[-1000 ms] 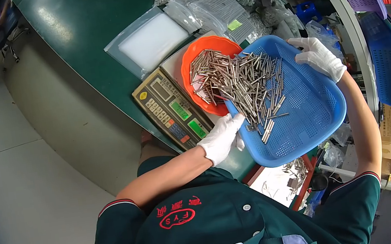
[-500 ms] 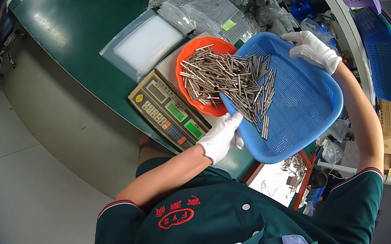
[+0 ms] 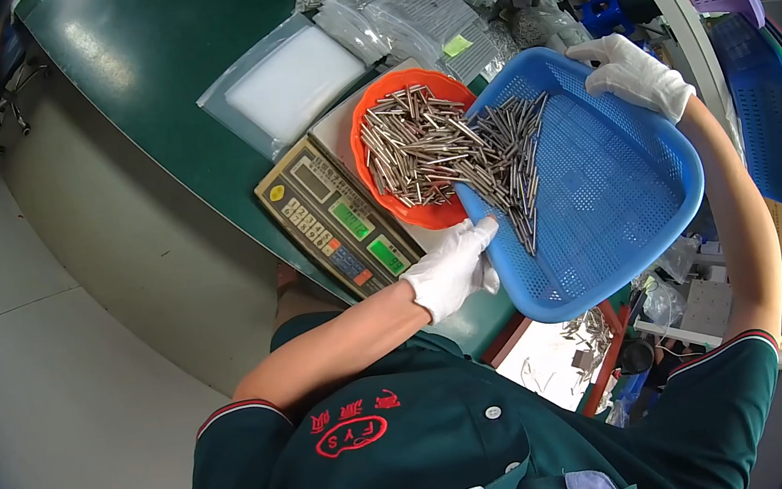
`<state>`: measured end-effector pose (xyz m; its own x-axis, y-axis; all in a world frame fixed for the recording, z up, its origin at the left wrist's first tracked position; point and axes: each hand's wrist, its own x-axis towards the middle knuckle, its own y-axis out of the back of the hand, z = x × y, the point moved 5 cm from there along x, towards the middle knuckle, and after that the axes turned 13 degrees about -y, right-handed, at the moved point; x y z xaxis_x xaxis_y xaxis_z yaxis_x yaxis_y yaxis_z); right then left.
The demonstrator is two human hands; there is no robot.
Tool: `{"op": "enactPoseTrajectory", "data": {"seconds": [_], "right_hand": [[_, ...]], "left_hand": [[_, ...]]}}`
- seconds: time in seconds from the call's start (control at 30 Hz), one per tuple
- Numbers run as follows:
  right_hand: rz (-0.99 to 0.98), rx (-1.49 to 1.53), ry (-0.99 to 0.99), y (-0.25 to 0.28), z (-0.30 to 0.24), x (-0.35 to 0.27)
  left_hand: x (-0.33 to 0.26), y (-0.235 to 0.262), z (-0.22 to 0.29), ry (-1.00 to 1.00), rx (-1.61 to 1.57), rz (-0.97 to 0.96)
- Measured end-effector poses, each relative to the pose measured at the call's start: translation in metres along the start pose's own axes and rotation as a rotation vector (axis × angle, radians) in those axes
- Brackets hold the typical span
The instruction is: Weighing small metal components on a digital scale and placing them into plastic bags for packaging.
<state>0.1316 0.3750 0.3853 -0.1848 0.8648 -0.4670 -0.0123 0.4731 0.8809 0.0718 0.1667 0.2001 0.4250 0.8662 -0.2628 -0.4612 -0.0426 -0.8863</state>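
Observation:
Both hands wear white gloves and hold a blue perforated plastic basket, tilted toward an orange bowl. My left hand is closed on the basket's near left rim, thumb on top. My right hand grips the rim at the far right. Many short metal pins lie in the basket's left corner and run over its edge into the bowl. A heap of the same pins fills the bowl, which sits on the platform of a counting scale with lit green displays.
A clear bag with a white block lies beyond the scale on the green table. Bagged metal rods are heaped at the back. Stacked coloured baskets stand at right. A red-edged tray with loose metal pieces is below the basket.
The basket has moved slightly right with both hands, its far right side a little higher. More pins have slid toward the bowl, gathering along the basket's left corner.

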Motion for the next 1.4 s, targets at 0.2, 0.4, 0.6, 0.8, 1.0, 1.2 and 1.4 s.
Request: {"op": "enactPoseTrajectory", "data": {"seconds": [0.2, 0.4, 0.6, 0.8, 1.0, 1.2, 1.4], "right_hand": [[0.060, -0.096, 0.016, 0.006, -0.014, -0.008], [0.066, -0.127, 0.037, 0.008, -0.021, -0.008], [0.052, -0.158, 0.050, 0.007, -0.019, 0.002], [0.068, -0.196, 0.076, 0.009, -0.022, 0.008], [0.180, -0.238, 0.181, 0.010, -0.037, 0.004], [-0.037, -0.279, -0.008, 0.010, -0.050, -0.002], [0.187, -0.160, 0.223, 0.005, -0.045, 0.000]], "left_hand": [[0.005, -0.001, -0.009, -0.012, -0.036, -0.013], [0.009, -0.008, -0.019, 0.024, -0.046, -0.018], [0.011, -0.010, -0.022, 0.057, -0.033, -0.049], [0.007, -0.013, -0.011, 0.040, -0.042, -0.034], [0.005, -0.008, -0.010, 0.052, -0.044, -0.026], [-0.001, -0.008, -0.002, 0.049, -0.029, -0.071], [0.011, -0.007, -0.016, 0.060, 0.008, -0.053]]}}
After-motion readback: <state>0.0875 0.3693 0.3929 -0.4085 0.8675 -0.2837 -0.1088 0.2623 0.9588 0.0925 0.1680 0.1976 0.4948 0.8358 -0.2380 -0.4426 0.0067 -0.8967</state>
